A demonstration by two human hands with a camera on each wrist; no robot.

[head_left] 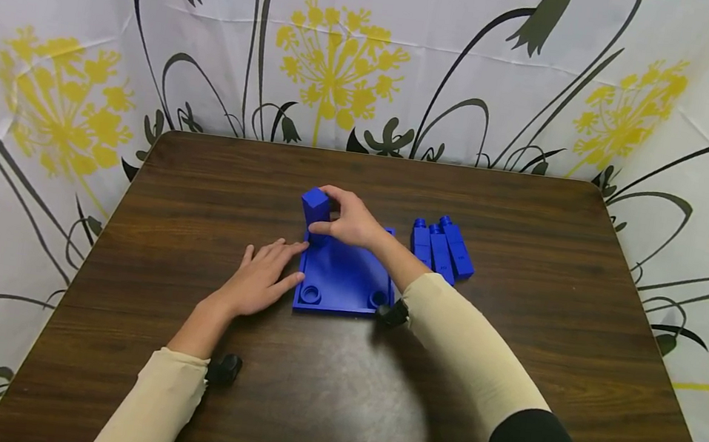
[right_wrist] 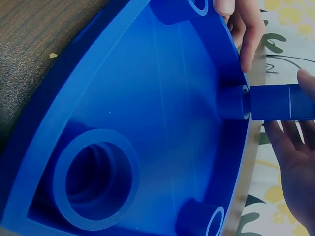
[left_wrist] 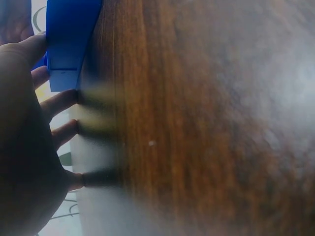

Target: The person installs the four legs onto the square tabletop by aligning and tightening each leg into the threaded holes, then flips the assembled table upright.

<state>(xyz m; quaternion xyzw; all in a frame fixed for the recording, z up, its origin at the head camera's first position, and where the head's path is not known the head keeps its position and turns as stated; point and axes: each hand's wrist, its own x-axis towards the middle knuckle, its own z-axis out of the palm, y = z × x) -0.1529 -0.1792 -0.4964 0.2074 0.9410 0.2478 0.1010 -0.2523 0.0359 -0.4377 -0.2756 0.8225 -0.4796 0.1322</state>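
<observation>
A shallow blue panel with a raised rim lies on the table, round sockets at its corners. At its far left corner stands a square blue leg, which my right hand grips between thumb and fingers. The right wrist view shows the leg's narrow end right at the mouth of a socket. My left hand is at the panel's left side, fingers spread, thumb and index finger against the rim. Seen from the left wrist, its other fingertips reach down to the tabletop.
Three loose blue legs lie side by side to the right of the panel, partly behind my right forearm. The brown wooden table ends at the back against a white curtain with a flower print.
</observation>
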